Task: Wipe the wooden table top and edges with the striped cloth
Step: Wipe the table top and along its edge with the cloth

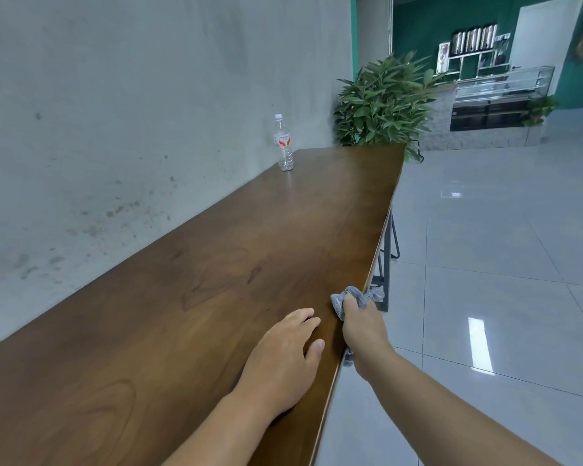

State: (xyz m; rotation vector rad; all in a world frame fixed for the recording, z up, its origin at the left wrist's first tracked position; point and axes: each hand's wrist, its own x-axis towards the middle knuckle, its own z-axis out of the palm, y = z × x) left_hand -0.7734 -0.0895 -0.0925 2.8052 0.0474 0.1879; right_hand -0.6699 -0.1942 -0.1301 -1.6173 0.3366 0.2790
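Long dark wooden desk (189, 297) runs along a stained grey concrete wall (132, 112); glossy pale tiled floor (502, 264) lies to the right. A clear plastic water bottle (284, 144) with white cap and red-marked label stands upright at the desk's far end, next to the wall. Beyond that end, a leafy potted plant (384, 102). Further back, a green wall with shelving and a glass display counter (498, 95).

Your left hand (283, 354) rests palm-down on the desk top near its right edge, fingers relaxed and fairly straight, holding nothing.

Your right hand (364, 334) is at the desk's right edge, its grip curled closed round the grey cloth (357, 295). The cloth is bunched; part sits on the desk top at the edge ahead of the knuckles, part hangs over the side, and a small tail shows beneath the wrist. Stripes on the cloth are too fine to make out. A black metal desk leg (386, 264) shows below the edge.
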